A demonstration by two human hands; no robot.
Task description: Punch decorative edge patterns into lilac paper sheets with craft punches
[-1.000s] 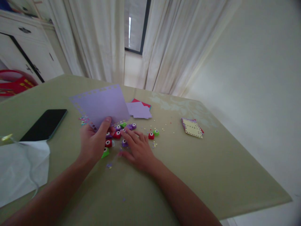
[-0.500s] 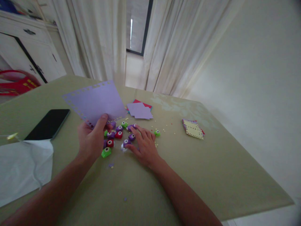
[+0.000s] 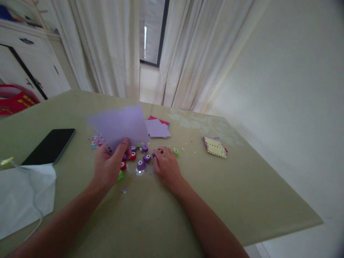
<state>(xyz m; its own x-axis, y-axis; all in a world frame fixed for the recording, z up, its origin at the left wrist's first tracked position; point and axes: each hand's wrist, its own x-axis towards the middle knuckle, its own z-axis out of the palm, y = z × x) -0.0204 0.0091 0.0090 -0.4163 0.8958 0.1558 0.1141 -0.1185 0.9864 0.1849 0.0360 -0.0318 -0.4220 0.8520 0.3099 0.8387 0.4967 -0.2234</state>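
My left hand [image 3: 109,166] pinches a purple sheet of paper [image 3: 120,123] between thumb and fingers, raised above the table. Small holes run along the sheet's edges. My right hand [image 3: 168,166] is curled round a small purple paper punch [image 3: 154,154], mostly hidden by the fingers. Between the hands lie several more punches with round eye-like tops: a purple punch [image 3: 141,165], another purple punch [image 3: 147,158], a red punch [image 3: 133,156] and a green punch [image 3: 120,175] partly behind my left hand. Another green punch [image 3: 176,152] sits just beyond my right hand.
Purple and red paper squares [image 3: 157,129] are stacked farther back. At the right lies a pile of punched cards [image 3: 215,147], yellow on top. Coloured confetti [image 3: 95,141] is scattered about. On the left are a phone [image 3: 51,145], a white sheet [image 3: 27,197] and a cable [image 3: 34,200].
My right hand has drawn back from the cluster of punches, its fingers closing round a purple one. The purple sheet shifted left, then back right, still in my left hand.
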